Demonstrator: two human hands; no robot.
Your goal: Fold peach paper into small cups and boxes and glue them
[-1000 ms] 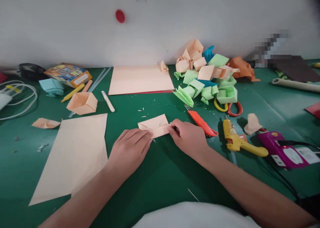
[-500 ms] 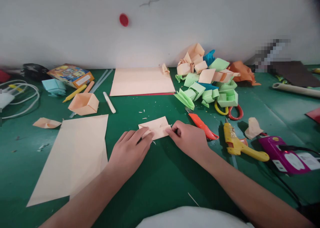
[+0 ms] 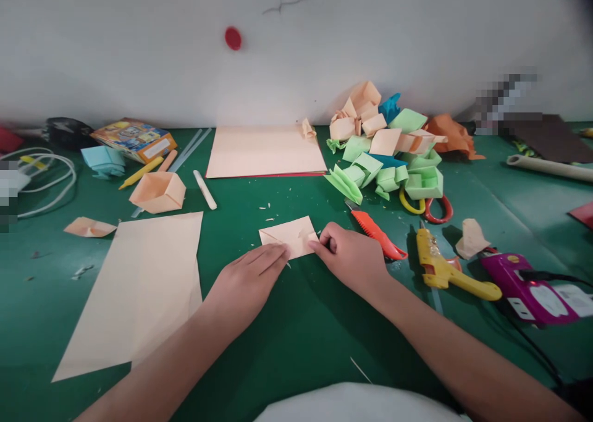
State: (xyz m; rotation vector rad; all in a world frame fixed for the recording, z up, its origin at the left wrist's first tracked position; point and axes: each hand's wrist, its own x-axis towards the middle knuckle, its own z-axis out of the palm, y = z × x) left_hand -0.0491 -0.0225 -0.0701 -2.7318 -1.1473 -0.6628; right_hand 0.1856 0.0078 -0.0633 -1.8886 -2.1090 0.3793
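A small folded piece of peach paper (image 3: 288, 230) lies on the green tabletop between my hands. My left hand (image 3: 248, 277) rests with straight fingers laid flat along the paper's lower left edge. At the right edge, my right hand (image 3: 349, 254) pinches the paper between thumb and curled fingers. Creases and a folded flap show on its upper face. Just beyond my right hand is a red utility knife (image 3: 377, 232) with its blade out. Left of my left hand lie large peach sheets (image 3: 143, 274).
A yellow glue gun (image 3: 440, 267), scissors (image 3: 438, 211) and a purple power adapter (image 3: 523, 280) lie on the right. Folded green paper boxes (image 3: 424, 181) are heaped behind. An open peach paper box (image 3: 158, 193) and a white stick (image 3: 204, 189) stand left, with peach sheets (image 3: 264, 153) by the wall.
The fingers of my left hand have straightened and flattened along the paper's lower edge, uncovering more of its left side. My right hand stays at the right edge.
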